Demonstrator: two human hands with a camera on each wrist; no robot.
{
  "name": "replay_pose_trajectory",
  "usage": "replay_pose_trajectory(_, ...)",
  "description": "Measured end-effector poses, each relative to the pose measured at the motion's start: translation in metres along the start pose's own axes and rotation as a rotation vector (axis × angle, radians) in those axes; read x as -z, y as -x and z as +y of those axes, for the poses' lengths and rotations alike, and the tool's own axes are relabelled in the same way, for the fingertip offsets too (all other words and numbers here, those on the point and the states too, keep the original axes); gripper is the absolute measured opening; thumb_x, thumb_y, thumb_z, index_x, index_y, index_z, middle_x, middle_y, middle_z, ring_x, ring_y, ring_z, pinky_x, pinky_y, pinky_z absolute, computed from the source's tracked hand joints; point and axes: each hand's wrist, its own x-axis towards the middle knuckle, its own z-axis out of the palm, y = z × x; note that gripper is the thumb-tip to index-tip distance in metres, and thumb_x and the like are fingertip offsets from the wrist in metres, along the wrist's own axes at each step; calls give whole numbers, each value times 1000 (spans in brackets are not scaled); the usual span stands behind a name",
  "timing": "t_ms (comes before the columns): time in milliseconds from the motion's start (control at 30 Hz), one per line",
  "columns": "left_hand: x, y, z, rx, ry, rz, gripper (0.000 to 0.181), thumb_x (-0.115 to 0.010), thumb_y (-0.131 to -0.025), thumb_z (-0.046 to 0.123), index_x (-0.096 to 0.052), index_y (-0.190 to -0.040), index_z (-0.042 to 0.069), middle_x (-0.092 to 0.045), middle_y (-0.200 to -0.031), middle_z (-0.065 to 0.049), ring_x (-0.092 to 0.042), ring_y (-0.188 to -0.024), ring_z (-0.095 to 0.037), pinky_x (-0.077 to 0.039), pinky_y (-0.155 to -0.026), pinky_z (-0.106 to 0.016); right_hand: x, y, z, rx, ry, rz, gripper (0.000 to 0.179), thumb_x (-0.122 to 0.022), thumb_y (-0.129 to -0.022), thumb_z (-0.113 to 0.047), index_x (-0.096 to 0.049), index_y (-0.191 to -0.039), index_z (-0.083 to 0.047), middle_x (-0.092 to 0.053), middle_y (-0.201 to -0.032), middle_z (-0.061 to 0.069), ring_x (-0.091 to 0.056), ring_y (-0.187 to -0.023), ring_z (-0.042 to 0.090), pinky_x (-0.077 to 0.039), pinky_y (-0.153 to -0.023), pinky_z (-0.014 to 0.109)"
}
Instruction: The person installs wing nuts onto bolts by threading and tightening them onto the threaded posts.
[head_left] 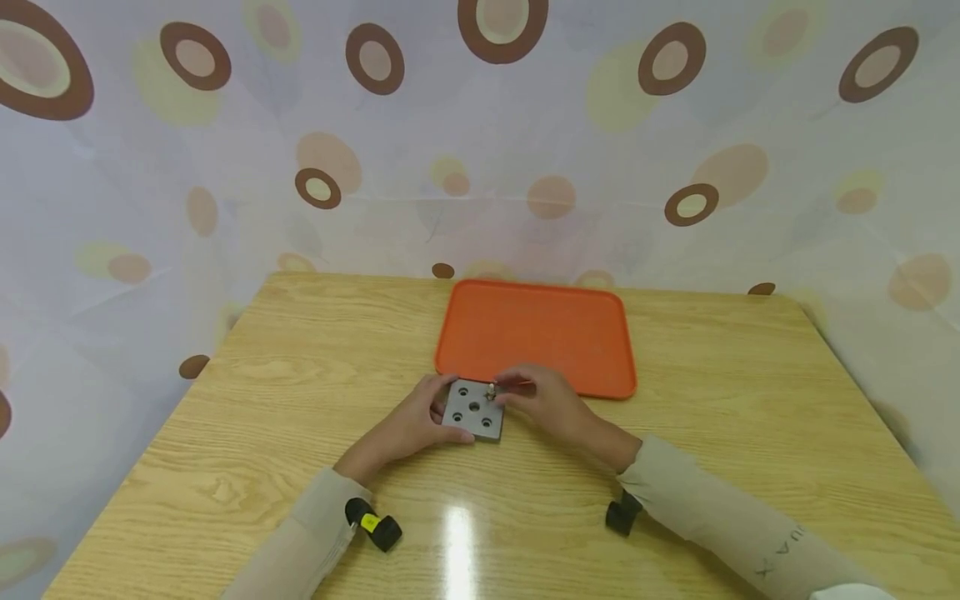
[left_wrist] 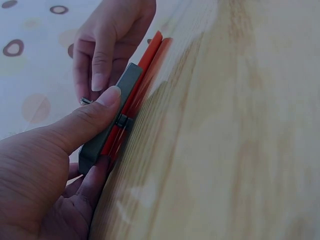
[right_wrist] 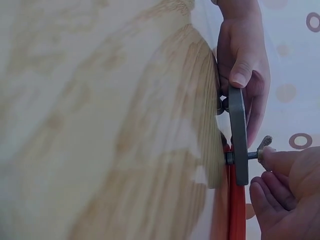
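A square grey metal plate (head_left: 472, 423) with several holes sits close over the table in front of me. My left hand (head_left: 412, 423) grips its left side, thumb along the near edge and fingers at the far edge. At the plate's far right corner, the thumb and fingers of my right hand (head_left: 551, 404) pinch a small wing screw (right_wrist: 264, 146). Its threaded shaft (right_wrist: 252, 155) shows between the wings and the plate (right_wrist: 239, 135). Dark round pieces (right_wrist: 229, 158) stick out from the plate's underside. Part of the right fingers is hidden behind the thumb in the right wrist view.
Just beyond the plate, an orange tray (head_left: 540, 333) lies flat on the wooden table (head_left: 315, 358). A patterned cloth (head_left: 480, 150) hangs behind the table and along both sides. Each sleeve carries a black wrist camera (head_left: 372, 524).
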Motion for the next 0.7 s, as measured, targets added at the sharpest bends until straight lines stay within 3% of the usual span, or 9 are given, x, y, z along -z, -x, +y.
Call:
replay_pose_trajectory(267,0,0,1,-12,18,10,95,-81,-68,43,-31,-143,13,-40,-119,-4,-49,-87,-16,-46,-74,-28,2,0,2,17,15,6,24,-67,-86,-8,-64,-109,-6,-64,-104,1,-60,-97,13,-48,-83,27)
replay_pose_trajectory(700,1,1,1,-4,14,1,96,-80,-68,46,-30,-144,14,-40,-117,-2,-49,-88,-16,-46,-75,-29,3,1,1,14,70,42,10,-65,-87,-13,-69,-96,-11,-66,-94,-5,-61,-88,8,-49,-77,26)
